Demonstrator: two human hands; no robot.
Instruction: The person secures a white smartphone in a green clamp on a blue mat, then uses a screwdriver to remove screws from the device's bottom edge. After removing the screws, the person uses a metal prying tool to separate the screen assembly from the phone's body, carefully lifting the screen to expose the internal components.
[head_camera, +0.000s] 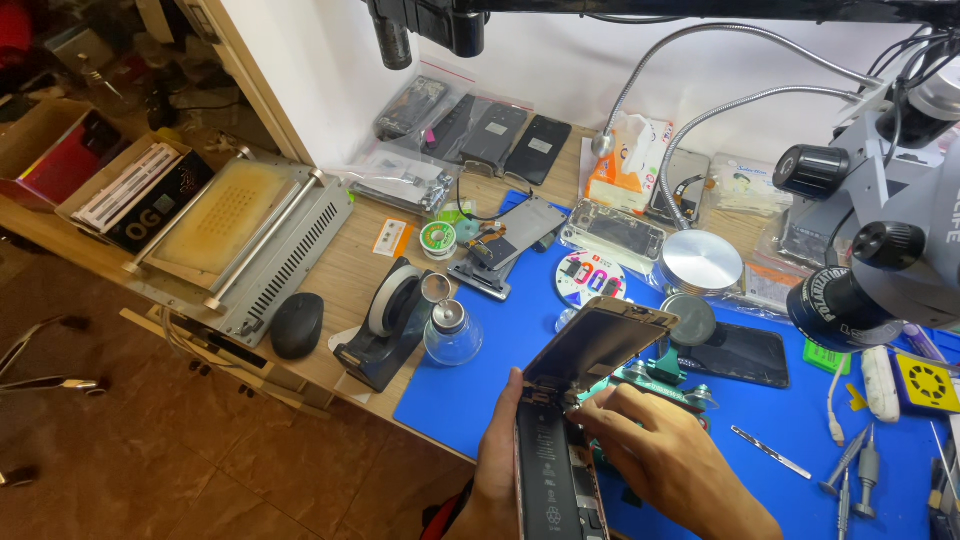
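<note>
We are holding an opened smartphone (556, 478) low over the near edge of the blue work mat (470, 385), its screen panel (598, 342) hinged upward and tilting away from the body. Our left hand (497, 462) is wrapping the body from the left side, fingers curled around its edge and thumb lying along it, which is steadying the frame while the insides are lying exposed. Our right hand (668, 455) is reaching in from the right, fingertips pinched together at the top of the body, just under the raised screen; whether they are gripping a small part there we cannot tell. The screen is probably being propped open like this so that the join between the two halves stays reachable.

The phone's interior is showing a long black battery and a dark strip of components beside it; the lifted panel is reflecting a warm brown.

Just behind the hands a green holding clamp (661, 366) is sitting on the mat, with a dark phone (737, 354) lying flat beside it. Farther left are standing a small glass bottle (452, 333) and a tape dispenser (389, 322); tweezers (771, 452) and screwdrivers (852, 470) are lying to the right, under the microscope (880, 250).
</note>
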